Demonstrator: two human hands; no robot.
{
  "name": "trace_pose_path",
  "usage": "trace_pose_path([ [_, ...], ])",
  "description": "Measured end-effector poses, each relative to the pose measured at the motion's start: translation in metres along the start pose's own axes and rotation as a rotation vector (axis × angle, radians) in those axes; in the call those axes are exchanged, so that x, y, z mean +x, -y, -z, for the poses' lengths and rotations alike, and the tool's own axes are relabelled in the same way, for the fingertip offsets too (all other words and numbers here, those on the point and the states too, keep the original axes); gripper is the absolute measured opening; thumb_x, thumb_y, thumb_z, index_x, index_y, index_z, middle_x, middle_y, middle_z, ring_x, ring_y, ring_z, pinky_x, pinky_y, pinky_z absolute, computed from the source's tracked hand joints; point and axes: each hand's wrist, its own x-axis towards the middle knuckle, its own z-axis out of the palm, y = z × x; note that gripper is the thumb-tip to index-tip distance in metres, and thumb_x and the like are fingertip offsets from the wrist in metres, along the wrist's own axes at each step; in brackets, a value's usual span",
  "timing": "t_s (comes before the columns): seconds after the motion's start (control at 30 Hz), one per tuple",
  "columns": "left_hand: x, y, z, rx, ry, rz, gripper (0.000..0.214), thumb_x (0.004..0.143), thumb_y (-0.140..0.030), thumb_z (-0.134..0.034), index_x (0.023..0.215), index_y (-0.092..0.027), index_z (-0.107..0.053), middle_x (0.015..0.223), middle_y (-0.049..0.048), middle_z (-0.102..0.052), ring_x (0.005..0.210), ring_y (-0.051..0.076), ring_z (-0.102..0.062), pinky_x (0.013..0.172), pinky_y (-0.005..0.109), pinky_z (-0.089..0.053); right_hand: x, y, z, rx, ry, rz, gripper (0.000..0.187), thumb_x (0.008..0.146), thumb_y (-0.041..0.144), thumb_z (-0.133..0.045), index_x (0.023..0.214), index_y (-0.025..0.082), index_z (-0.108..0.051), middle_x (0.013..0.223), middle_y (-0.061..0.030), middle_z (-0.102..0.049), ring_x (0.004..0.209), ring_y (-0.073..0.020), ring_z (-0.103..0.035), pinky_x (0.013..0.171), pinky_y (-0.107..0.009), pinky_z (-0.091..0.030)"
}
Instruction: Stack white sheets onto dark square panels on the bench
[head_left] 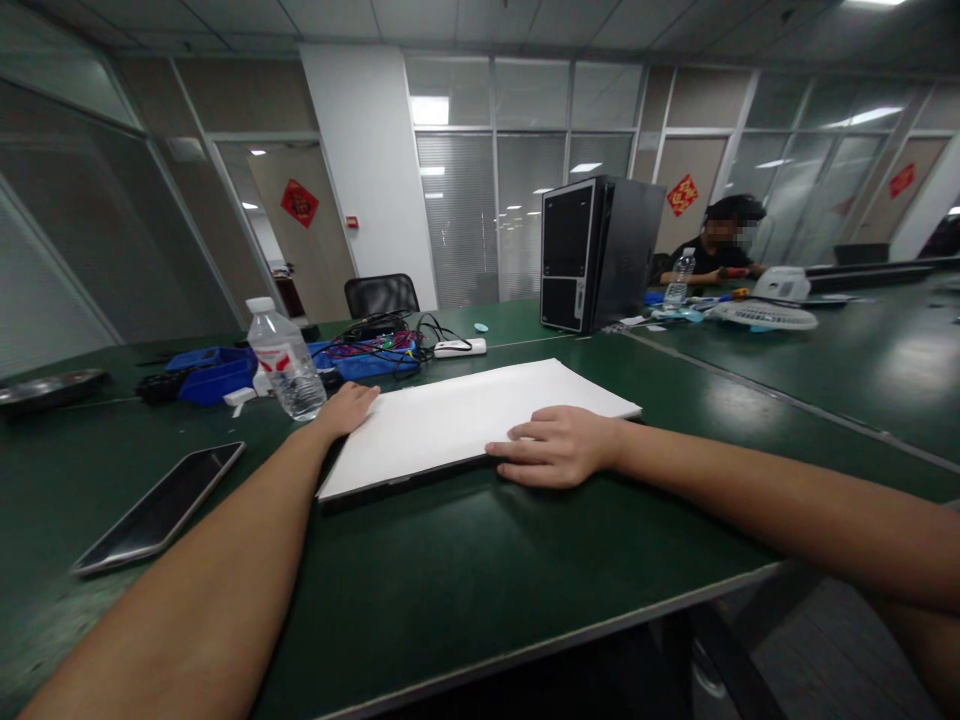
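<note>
Head view: left hand (349, 408), grip unclear, and right hand (559, 447), fingers slightly apart, touch paper (450, 412), likely light, bendable; hold opposite edges.

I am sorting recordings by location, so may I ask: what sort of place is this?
Probably an office workroom: a black upright computer tower stands on smooth, dark green tables, and tall framed glass partitions rise behind.
</note>
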Motion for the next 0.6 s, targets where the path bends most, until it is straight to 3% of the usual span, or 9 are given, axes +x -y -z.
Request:
trace_pose_path([
  [0.13,-0.001,-0.001,0.011,-0.071,0.042,0.009,0.034,0.084,-0.036,-0.059,0.099,-0.02,-0.084,0.122,0.0122,-0.081,0.127,0.032,-0.068,0.118,0.044,-0.048,-0.004,-0.006,0.002,-0.095,-0.026,0.007,0.017,0.104,0.023,-0.06,0.11,0.022,-0.076,0.146,-0.0117,-0.069,0.102,-0.0214,-0.074,0.058,-0.03,-0.051],
  [0.33,-0.009,-0.008,0.023,-0.204,0.09,0.075,0.045,0.064,-0.036,-0.063,0.099,-0.025,-0.089,0.116,0.0033,-0.085,0.122,0.036,-0.073,0.11,0.041,-0.056,-0.023,-0.024,0.013,-0.114,0.037,-0.124,0.021,0.106,0.021,-0.055,0.116,0.023,-0.074,0.154,-0.01,-0.063,0.117,-0.0242,-0.072,0.065,-0.034,-0.054],
  [0.5,-0.015,-0.018,0.028,-0.337,0.199,0.096,0.06,0.057,-0.052,-0.081,0.111,-0.025,-0.087,0.113,0.0058,-0.085,0.102,0.034,-0.079,0.091,0.039,-0.064,-0.043,-0.04,0.023,-0.102,0.049,-0.286,0.028,0.108,0.021,-0.054,0.13,0.024,-0.071,0.156,-0.0112,-0.061,0.117,-0.0241,-0.073,0.075,-0.037,-0.056],
  [0.6,-0.019,-0.023,0.032,-0.393,0.255,0.09,0.077,0.053,-0.069,-0.084,0.114,-0.023,-0.086,0.111,0.0088,-0.085,0.102,0.036,-0.079,0.089,0.041,-0.064,-0.048,-0.044,0.027,-0.112,0.003,-0.323,0.032,0.107,0.019,-0.055,0.135,0.024,-0.069,0.157,-0.0115,-0.061,0.113,-0.0244,-0.073,0.076,-0.038,-0.055],
])
